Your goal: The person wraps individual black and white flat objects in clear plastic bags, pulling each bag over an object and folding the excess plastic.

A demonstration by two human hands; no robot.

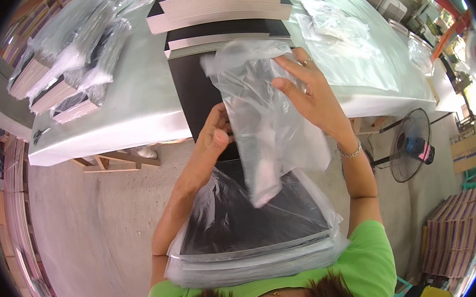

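Note:
A clear plastic bag (270, 123) hangs between my hands, its upper edge crumpled. My left hand (211, 136) is curled at the bag's left edge, with its fingertips partly hidden behind the plastic. My right hand (313, 94) holds the bag's upper right side, thumb and forefinger lying against the film. Under the bag, a flat black panel (191, 96) extends over the table's near edge. Close to my body lies a stack of black, pale-edged slabs wrapped in clear plastic (250, 221).
Black-topped, pale-edged stacks (220, 11) stand at the table's far middle. Plastic-wrapped blocks (67, 73) and scissors (40, 135) lie left on the white-covered table (138, 112). More plastic bags (347, 42) lie right. A fan (410, 145) stands beyond my right arm.

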